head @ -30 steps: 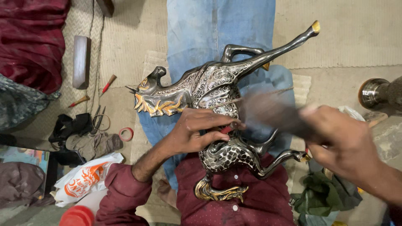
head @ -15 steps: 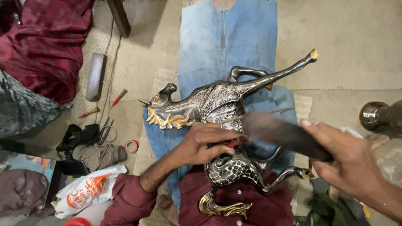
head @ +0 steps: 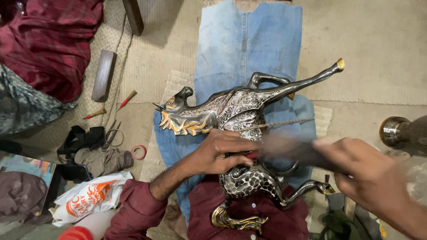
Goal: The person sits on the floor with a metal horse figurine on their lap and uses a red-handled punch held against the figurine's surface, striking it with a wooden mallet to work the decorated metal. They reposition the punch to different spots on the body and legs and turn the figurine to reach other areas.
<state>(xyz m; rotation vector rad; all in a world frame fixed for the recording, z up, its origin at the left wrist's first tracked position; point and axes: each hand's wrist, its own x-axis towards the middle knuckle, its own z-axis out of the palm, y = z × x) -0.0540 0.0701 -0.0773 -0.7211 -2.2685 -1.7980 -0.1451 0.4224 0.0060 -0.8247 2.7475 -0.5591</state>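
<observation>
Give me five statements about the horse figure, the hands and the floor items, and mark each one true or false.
1. The metal horse figure lies on its side on blue denim cloth. True.
2. The left hand rests on the horse's body. True.
3. The right hand is empty. False: it grips a dark tool, blurred by motion, so its kind cannot be told.
4. The red tape ring hangs on the horse's raised leg. False: it lies on the floor mat, left of the figure.
5. The horse's mane is gold-coloured. True.
</observation>
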